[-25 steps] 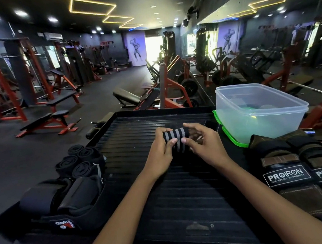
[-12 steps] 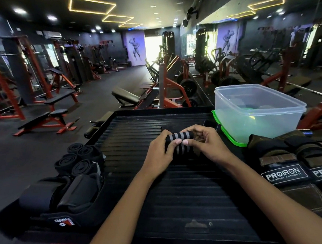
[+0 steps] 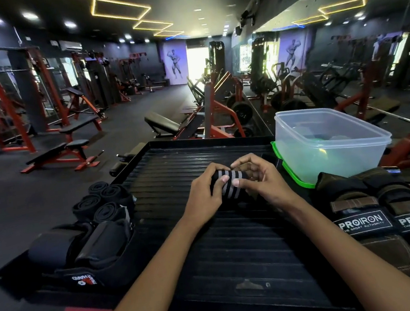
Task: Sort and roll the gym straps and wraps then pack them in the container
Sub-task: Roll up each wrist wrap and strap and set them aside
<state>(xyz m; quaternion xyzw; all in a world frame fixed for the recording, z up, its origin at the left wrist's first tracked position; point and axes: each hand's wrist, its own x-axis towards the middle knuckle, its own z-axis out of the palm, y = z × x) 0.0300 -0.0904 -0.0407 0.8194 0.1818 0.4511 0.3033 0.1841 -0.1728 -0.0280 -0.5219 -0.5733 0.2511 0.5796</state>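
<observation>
- 2 hands, left hand (image 3: 204, 197) and right hand (image 3: 260, 180), gripped a rolled black-and-white striped wrap (image 3: 229, 185) above the ribbed black platform (image 3: 207, 243).
- The clear container (image 3: 328, 143) stood near, right of the grip.
- 4 rolled black straps (image 3: 103, 200) lay left.

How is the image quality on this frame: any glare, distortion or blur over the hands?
Head view: fisheye bends the ceiling lights and racks at the edges; the far doorway is blown out; both hands, left and right, and the striped wrap are sharp and evenly lit.

Striped black-and-white rolled wrap (image 3: 229, 185) sits mid-frame on the black ribbed platform (image 3: 232, 240); clear plastic container (image 3: 328, 143) right, behind; black fabric rolls (image 3: 103, 202) left.
</observation>
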